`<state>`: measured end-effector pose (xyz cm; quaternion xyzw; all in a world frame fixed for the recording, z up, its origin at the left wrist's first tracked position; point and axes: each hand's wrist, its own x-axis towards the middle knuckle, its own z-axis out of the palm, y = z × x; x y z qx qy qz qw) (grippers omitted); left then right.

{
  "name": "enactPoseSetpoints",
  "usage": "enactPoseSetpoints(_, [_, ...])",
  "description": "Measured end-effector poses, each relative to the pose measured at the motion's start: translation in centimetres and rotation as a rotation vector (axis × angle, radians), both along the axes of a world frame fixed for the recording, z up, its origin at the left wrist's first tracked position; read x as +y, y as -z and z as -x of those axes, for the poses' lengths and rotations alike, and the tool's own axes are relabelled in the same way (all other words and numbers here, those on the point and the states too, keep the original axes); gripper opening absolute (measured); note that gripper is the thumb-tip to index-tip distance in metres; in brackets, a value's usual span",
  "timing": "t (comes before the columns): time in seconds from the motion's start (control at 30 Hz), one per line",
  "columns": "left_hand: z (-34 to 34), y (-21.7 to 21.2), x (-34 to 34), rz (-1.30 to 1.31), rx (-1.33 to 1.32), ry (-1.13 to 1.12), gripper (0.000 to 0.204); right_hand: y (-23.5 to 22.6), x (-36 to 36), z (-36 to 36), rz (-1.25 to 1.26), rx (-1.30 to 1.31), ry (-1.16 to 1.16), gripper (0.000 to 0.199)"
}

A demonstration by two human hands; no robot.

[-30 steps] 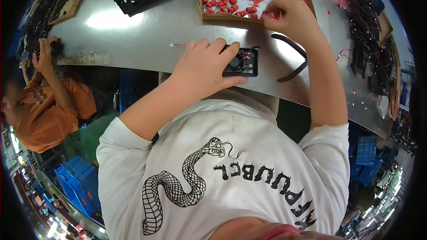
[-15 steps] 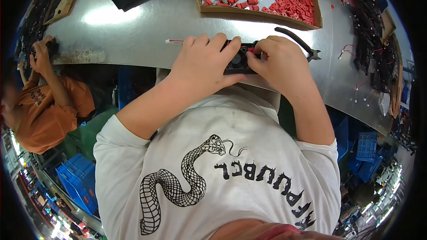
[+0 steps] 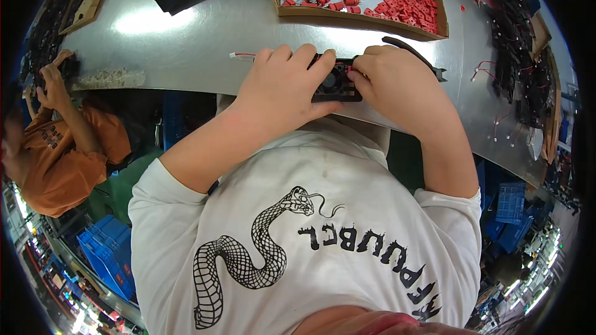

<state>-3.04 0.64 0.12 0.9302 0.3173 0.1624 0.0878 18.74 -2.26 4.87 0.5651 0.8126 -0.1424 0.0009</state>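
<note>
Head view: steel workbench (image 3: 186,46), shallow cardboard tray (image 3: 310,12) of red plastic parts (image 3: 403,5) beyond hands. Left hand (image 3: 282,84) gripping black fan module (image 3: 338,85) at near edge, hiding its left side; right hand (image 3: 397,80) thumb and forefinger closed at right end, can't tell on what. Module: rectangular, round fan (image 3: 329,79) up. Cutters (image 3: 417,55) partly behind right hand. White connector (image 3: 233,56) left.

Our left forearm (image 3: 208,139) slanting in from the near left, our left hand (image 3: 282,87) palm down, thumb (image 3: 324,109) apart from curved fingers (image 3: 304,56), our right forearm (image 3: 446,142) from the near right, our right hand (image 3: 394,80) curled, fingertips (image 3: 358,76) together
</note>
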Motion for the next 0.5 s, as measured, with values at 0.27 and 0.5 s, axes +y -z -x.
enactPoseSetpoints(0.27, [0.1, 0.1, 0.1, 0.010, 0.011, 0.003, 0.069, 0.5, 0.0, 0.1, -0.177, 0.197, 0.041, 0.016])
enactPoseSetpoints(0.5, [0.0, -0.1, 0.1, 0.018, 0.027, 0.014, 0.070, 2.3, -0.8, -0.7, -0.267, 0.287, 0.027, 0.020])
